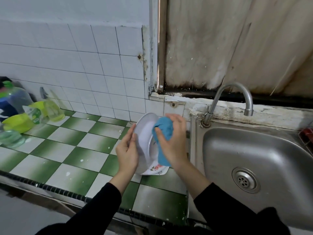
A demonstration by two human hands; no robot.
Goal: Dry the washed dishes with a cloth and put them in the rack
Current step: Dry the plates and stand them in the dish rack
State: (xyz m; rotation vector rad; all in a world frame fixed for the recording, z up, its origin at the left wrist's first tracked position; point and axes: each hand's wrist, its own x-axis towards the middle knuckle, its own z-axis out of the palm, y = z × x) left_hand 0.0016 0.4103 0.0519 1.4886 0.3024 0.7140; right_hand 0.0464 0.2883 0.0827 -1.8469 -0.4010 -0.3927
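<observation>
The white plate is tilted up on its edge over the counter. The blue cloth is bunched against its inside.

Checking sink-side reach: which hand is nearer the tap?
Right. The right hand, holding the blue cloth against the plate, is just left of the tap. The left hand holds the plate's other edge, farther left over the tiled counter.
</observation>
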